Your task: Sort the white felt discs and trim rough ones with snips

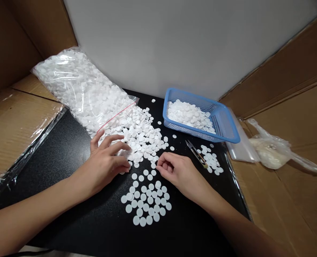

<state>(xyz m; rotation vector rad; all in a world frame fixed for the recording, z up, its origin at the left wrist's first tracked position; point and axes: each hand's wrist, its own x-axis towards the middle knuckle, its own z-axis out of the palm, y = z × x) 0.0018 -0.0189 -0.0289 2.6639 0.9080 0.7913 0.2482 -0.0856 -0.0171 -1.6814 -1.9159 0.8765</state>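
The left hand [104, 164] spreads its fingers at seven o'clock on the heaped discs [140, 139], the bag [76, 85] at ten. At five o'clock, the right hand [179, 171] curls, fingertips together, its hold unclear.

The left forearm [37, 212], which enters from eight o'clock, is bare along all its visible length, smooth and slender, thickest near the edge of view and tapering evenly to a narrow wrist [76, 185]; the left hand [103, 162] is bare too, with a flat back and long, slim fingers [118, 146]. The right forearm [225, 210], entering between four and five o'clock, is likewise bare and smooth, narrowing toward the bare right hand [181, 173], whose knuckles are softly rounded and whose nails are too small to make out.
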